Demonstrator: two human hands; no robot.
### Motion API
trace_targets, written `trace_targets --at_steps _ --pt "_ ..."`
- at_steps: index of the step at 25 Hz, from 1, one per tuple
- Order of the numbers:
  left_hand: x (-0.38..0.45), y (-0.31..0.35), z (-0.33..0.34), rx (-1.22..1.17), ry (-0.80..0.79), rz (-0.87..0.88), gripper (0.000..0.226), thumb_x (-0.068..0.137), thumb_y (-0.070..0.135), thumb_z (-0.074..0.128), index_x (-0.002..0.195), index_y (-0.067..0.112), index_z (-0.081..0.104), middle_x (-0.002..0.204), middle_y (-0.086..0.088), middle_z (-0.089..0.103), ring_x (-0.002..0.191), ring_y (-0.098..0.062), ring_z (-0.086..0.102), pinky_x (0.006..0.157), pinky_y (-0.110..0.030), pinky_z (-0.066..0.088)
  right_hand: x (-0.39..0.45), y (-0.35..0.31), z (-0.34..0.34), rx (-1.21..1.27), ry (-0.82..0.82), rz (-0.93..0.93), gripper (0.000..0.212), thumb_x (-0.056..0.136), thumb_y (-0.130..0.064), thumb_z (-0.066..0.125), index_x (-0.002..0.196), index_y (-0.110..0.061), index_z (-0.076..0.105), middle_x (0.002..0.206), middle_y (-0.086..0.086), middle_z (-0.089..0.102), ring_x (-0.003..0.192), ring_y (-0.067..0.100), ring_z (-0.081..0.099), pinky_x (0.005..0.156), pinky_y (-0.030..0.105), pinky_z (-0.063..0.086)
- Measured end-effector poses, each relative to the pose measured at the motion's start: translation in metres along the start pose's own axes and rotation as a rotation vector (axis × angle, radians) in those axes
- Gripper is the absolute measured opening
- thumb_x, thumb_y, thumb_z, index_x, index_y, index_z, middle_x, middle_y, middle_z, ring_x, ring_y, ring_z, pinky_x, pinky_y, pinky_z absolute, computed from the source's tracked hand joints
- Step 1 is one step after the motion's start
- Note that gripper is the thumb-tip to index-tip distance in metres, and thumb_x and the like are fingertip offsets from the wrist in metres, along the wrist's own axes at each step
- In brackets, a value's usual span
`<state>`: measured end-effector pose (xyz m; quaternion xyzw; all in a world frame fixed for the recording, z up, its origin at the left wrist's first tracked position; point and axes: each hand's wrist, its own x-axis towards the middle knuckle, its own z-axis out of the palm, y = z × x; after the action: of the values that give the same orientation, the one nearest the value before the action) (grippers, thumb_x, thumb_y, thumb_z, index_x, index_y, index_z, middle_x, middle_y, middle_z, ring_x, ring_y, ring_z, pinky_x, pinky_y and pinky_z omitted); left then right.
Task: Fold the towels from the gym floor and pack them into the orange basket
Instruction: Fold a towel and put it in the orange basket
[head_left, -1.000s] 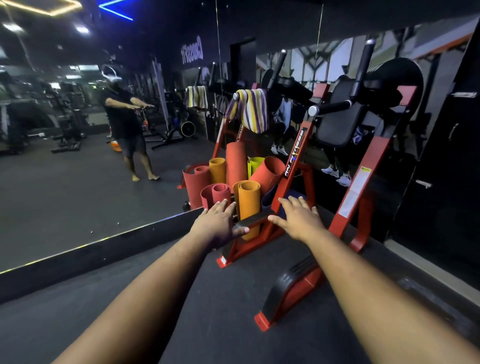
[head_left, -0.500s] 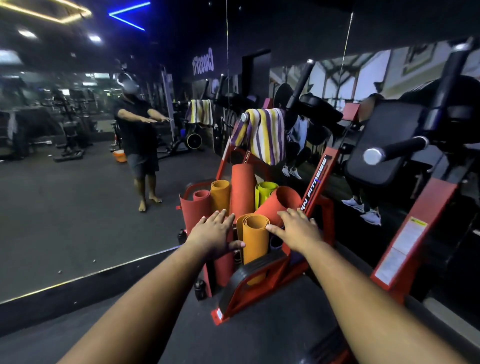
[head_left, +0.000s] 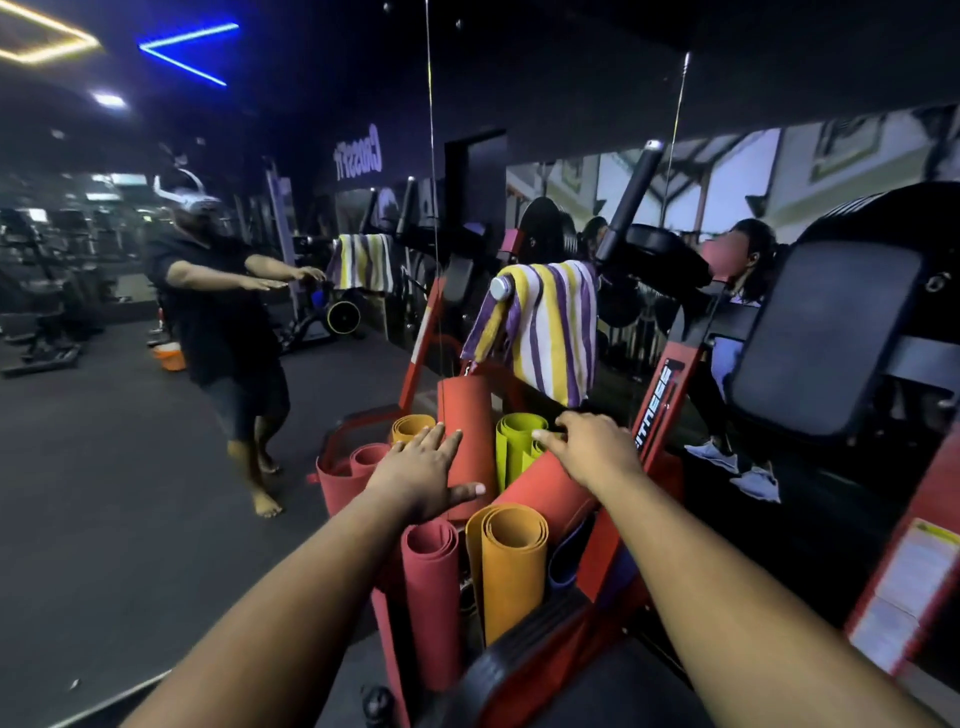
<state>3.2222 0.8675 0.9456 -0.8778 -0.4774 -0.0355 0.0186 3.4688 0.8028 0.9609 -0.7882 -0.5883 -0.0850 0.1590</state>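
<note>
Two hands reach forward over a cluster of rolled exercise mats, both with fingers straight and spread, neither holding anything. The left hand (head_left: 423, 475) lies with its palm down, fingers fanned, its thumb stretched out to the right across the front of a tall red rolled mat (head_left: 465, 441); whether the fingers actually touch the mat cannot be told. The right hand (head_left: 589, 447) is flat as well, fingers extended toward the upper left, their tips over the edge of a lime-green rolled mat (head_left: 514, 447).

The striped towel (head_left: 545, 327), in purple, yellow and white bands, hangs draped over a metal bar of the red exercise machine (head_left: 662, 415), just beyond and above the hands, apart from both. Its lower edge falls close to the right hand's fingertips without touching them.

Nearer the camera stand an orange rolled mat (head_left: 511, 566) and another red rolled mat (head_left: 431, 587), upright in the same rack. A large mirror (head_left: 130, 467) to the left reflects the person with both arms outstretched, a second view of the striped towel, and an orange basket (head_left: 170, 357) on the dark gym floor behind the person's legs.
</note>
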Motion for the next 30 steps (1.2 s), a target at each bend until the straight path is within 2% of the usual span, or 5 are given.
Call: trace_targets --at_steps 6,12,16,25,30 --pt "0.088 -0.036 -0.015 0.013 0.028 0.028 0.104 0.085 0.086 0.035 0.163 0.027 0.001 0.171 -0.005 0.0 0.158 -0.022 0.002 0.125 -0.048 0.011 0.113 -0.038 -0.015 0.004 0.197 0.018 0.058 0.095 -0.071 0.043 0.108 -0.02 0.068 0.105 0.007 0.072 0.104 0.033 0.064 0.082 0.041 0.047" --pt "0.158 -0.064 -0.011 0.014 0.055 0.006 0.105 0.083 0.088 0.032 0.162 0.027 -0.001 0.171 -0.005 -0.001 0.158 -0.023 0.002 0.125 -0.05 0.011 0.206 -0.058 -0.002 0.033 0.278 0.11 0.048 0.097 -0.062 0.05 0.1 -0.017 0.067 0.098 0.008 0.072 0.102 0.034 0.065 0.088 0.044 0.052" --pt "0.185 -0.077 -0.013 0.004 0.068 0.05 0.105 0.084 0.087 0.034 0.163 0.026 0.001 0.171 -0.006 0.001 0.158 -0.023 0.004 0.125 -0.05 0.012 0.228 -0.056 0.014 0.001 0.331 0.135 0.026 0.1 -0.035 0.05 0.103 -0.015 0.067 0.099 0.012 0.073 0.101 0.036 0.066 0.086 0.042 0.048" --pt "0.183 -0.089 -0.005 -0.055 0.048 0.337 0.104 0.085 0.084 0.039 0.163 0.025 0.004 0.172 -0.005 0.002 0.158 -0.023 0.006 0.126 -0.048 0.014 0.116 -0.044 0.031 -0.188 0.336 0.324 0.023 0.095 -0.032 0.053 0.101 -0.016 0.067 0.091 0.014 0.072 0.095 0.036 0.067 0.079 0.04 0.05" --pt "0.135 -0.087 0.006 -0.088 0.02 0.57 0.104 0.086 0.083 0.042 0.163 0.024 0.005 0.171 -0.006 0.002 0.158 -0.023 0.005 0.125 -0.049 0.015 -0.024 -0.058 0.036 -0.334 0.065 0.579 0.038 0.093 -0.051 0.053 0.111 -0.022 0.069 0.111 0.005 0.072 0.114 0.029 0.058 0.094 0.041 0.042"
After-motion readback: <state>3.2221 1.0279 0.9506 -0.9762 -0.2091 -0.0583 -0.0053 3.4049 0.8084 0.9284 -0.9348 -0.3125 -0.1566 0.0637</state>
